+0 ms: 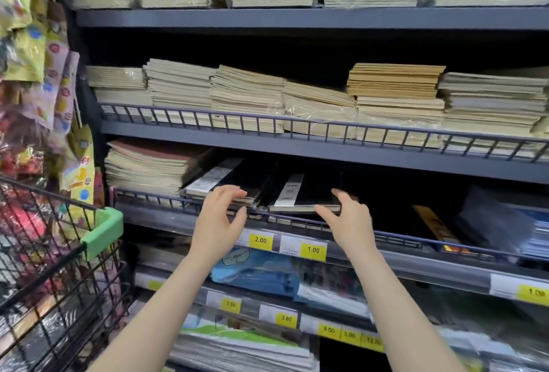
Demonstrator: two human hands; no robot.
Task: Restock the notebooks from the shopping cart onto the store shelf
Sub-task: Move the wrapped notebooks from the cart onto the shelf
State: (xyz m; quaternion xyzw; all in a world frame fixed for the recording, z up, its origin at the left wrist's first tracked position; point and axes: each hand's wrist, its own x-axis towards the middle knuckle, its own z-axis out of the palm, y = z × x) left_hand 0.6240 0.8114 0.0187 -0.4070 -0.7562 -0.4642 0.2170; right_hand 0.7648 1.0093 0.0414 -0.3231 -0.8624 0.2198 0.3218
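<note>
Restocking under way. Two black notebooks [303, 193] lie on the shelf [297, 226], behind its rail. Left hand [217, 223] and right hand [347, 223] hover before them, grips open, empty. Cart [59, 252], left of shelf, holds blurred goods; remaining stock unclear.

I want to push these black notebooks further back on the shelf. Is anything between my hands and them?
Nothing visible blocks them. The left hand and right hand hover open above the wire rail, just short of the black notebooks. Behind the notebooks the shelf is too dark to judge.
</note>
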